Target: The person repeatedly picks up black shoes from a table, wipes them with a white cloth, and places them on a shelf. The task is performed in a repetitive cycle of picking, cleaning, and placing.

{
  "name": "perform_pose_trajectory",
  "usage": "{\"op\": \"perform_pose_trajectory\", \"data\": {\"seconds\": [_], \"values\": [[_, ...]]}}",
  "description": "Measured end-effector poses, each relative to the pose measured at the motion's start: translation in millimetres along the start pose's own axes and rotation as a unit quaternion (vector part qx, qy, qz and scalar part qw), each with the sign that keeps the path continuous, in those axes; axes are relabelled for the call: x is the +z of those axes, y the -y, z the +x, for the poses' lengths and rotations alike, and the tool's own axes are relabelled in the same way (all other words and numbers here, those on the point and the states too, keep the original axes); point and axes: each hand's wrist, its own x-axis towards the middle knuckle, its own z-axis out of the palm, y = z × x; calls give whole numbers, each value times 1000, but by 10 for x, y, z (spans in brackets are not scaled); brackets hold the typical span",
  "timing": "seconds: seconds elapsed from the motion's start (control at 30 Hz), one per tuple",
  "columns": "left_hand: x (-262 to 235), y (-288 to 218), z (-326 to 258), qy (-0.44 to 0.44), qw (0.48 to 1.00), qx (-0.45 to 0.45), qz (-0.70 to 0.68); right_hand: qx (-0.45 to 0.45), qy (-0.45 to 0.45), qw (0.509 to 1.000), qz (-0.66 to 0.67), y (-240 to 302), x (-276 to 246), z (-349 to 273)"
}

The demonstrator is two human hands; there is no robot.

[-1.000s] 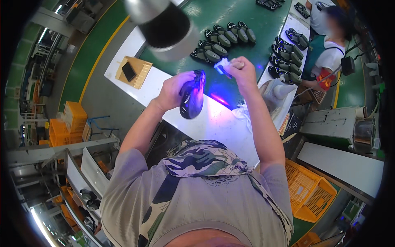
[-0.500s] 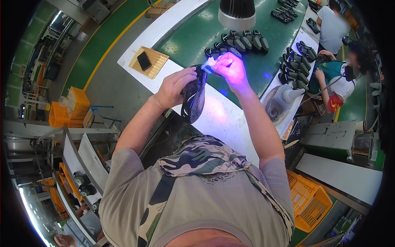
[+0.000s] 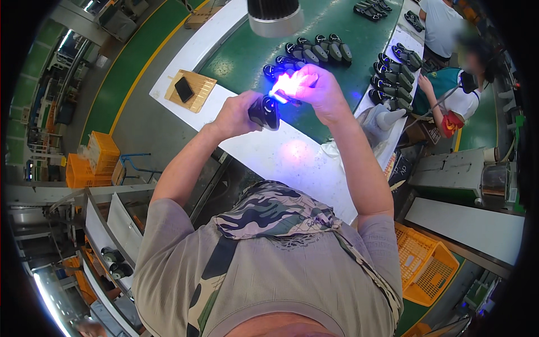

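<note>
A shiny black shoe (image 3: 264,112) is gripped in my left hand (image 3: 236,115), whose fingers wrap round it above the white table edge (image 3: 269,154). Close beside it, my right hand (image 3: 325,95) pinches a small pale cloth (image 3: 285,87), brightly lit by blue-violet light. Glare hides the cloth's outline and whether it touches the shoe. Just beyond the hands, several similar black shoes (image 3: 331,49) lie on the green tabletop (image 3: 236,64), their grey soles showing.
A lamp (image 3: 275,19) hangs over the table. At left, a phone (image 3: 183,89) rests on a wooden board (image 3: 203,90). A white spouted bottle (image 3: 387,118) stands beyond my right forearm, near more shoes (image 3: 393,84). Two people sit at right. An orange crate (image 3: 424,264) is behind right.
The shoe has turned from hanging lengthwise to a shorter, more end-on view. My right hand has shifted slightly, and the glare on the cloth is stronger. The whole view has moved a little.
</note>
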Motion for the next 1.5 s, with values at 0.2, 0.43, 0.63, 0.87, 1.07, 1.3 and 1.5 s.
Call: {"op": "perform_pose_trajectory", "data": {"seconds": [0.2, 0.43, 0.63, 0.87, 1.07, 1.3, 1.5], "values": [[105, 85, 104, 155, 947, -98, -263, -78, -13, 994, -71, -2, -259, 56], [126, -21, 113, 187, 851, -182, -456, -138, -22, 982, -127, -165, -348, 43], [173, 83, 9, 151, 784, -239, -553, -109, 20, 991, -75, -429, -302, -32], [120, 173, -202, 50, 721, -296, -625, -61, 78, 995, -24, -626, -100, -176], [61, 277, -572, -42, 656, -295, -694, -4, 111, 994, -24, -573, 13, -306], [39, 365, -1095, -161, 600, -216, -753, 58, 18, 995, 85, -995, 262, -332], [-13, 455, -1587, -255, 651, -193, -688, 108, -42, 989, 95, -1123, 742, -372]]}}
